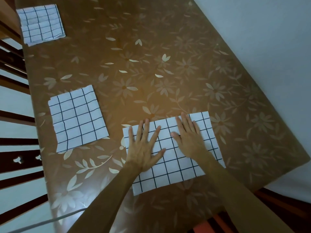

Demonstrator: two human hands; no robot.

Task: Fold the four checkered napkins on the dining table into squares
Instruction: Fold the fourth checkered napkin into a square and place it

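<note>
Three white napkins with a black grid lie on the brown flowered table point(168, 64). The nearest napkin point(173, 170) is a wide folded rectangle in front of me. My left hand point(144, 147) rests flat on its left half, fingers spread. My right hand point(190, 138) lies flat on its upper right part, fingers together and pointing away. Neither hand grips the cloth. A folded square napkin point(77, 118) sits to the left of my hands. Another folded napkin point(41, 23) lies at the far left corner.
Dark wooden chair backs point(18, 143) line the table's left edge. A pale wall point(269, 39) runs along the right edge. The table's near right corner point(303, 158) is close to my right arm, with a chair part point(282, 204) below it.
</note>
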